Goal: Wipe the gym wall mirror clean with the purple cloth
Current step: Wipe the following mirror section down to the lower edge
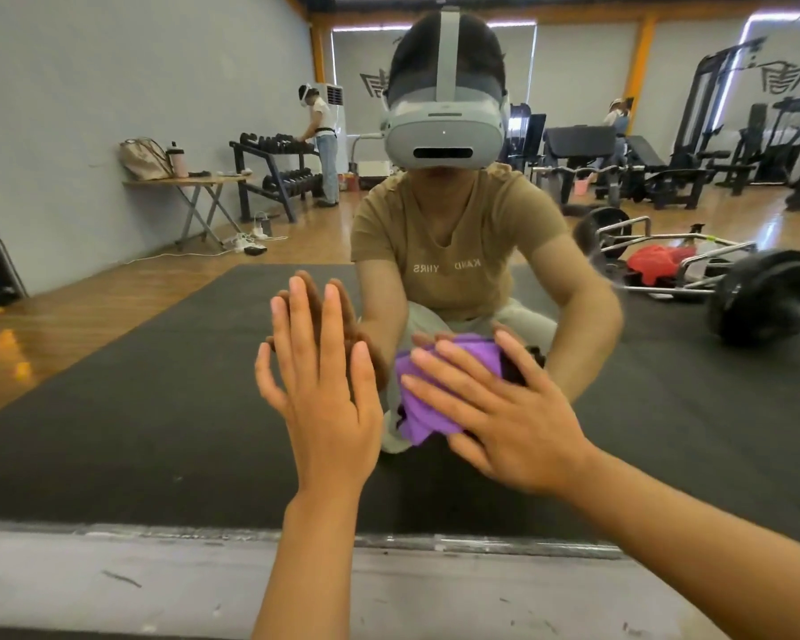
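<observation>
The right hand (499, 418) presses the purple cloth (428, 399) flat under spread fingers against the wall mirror (112, 316), while the left hand (319, 385), fingers straight and apart, braces beside it.

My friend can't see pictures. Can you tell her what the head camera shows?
A person's right hand presses a purple cloth flat against a gym wall mirror, while the left hand rests open on the glass beside it. The mirror reflects the person crouching in a headset, with a barbell and dumbbell rack behind.
</observation>
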Demonstrator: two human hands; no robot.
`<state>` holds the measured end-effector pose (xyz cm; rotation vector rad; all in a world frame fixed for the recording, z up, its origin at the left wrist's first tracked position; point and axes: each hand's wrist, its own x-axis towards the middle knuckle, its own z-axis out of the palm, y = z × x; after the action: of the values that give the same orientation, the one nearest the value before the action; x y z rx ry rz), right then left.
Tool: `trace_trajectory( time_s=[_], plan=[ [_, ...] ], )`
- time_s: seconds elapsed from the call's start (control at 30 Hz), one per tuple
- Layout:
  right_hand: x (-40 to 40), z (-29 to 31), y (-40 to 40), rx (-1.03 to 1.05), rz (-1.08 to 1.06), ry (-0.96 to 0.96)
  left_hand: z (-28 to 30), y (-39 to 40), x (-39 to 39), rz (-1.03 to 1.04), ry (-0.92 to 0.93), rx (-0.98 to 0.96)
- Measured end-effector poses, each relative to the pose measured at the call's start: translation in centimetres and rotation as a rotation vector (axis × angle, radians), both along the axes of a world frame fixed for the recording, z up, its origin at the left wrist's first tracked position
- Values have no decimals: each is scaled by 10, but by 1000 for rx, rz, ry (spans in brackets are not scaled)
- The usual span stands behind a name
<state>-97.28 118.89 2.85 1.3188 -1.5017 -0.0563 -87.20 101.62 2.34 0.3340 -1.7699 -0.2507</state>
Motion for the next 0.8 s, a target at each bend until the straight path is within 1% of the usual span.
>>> trace_trajectory(
  time_s=[0.07, 0.13, 0.2, 0.27, 0.33, 0.47, 0.53, 0.57, 0.63, 0.7, 0.77, 0.8],
  plan=[
    [3, 57, -11, -147, -27, -16, -2, -2, 0, -16, 7, -1],
    [0, 93, -16, -300, -88, 4, -4, -7, 1, 3, 14, -4],
    [4, 98, -20, -401, -115, -25, -7, -12, 2, 24, 14, -5],
    [7, 76, -23, -426, -104, -69, -9, -15, 2, 26, 19, -2],
    [12, 29, -22, -324, -96, -88, -9, -14, 1, 19, 26, 4],
    [7, -93, 2, 94, -180, 8, -7, -10, -1, 23, 47, 28],
    [3, -137, 15, 299, -184, 41, -6, -8, 0, 20, 46, 38],
    [2, -150, 20, 369, -172, 28, -6, -8, 1, 16, 39, 38],
    [0, -156, 25, 444, -180, 13, -5, -9, 3, 6, 28, 31],
    [-4, -148, 26, 494, -188, 38, -5, -10, 4, 1, 18, 22],
    [-8, -128, 26, 491, -152, 79, -5, -11, 5, -1, 15, 17],
    [-9, -113, 27, 450, -136, 89, -5, -12, 5, 0, 16, 18]
  ],
)
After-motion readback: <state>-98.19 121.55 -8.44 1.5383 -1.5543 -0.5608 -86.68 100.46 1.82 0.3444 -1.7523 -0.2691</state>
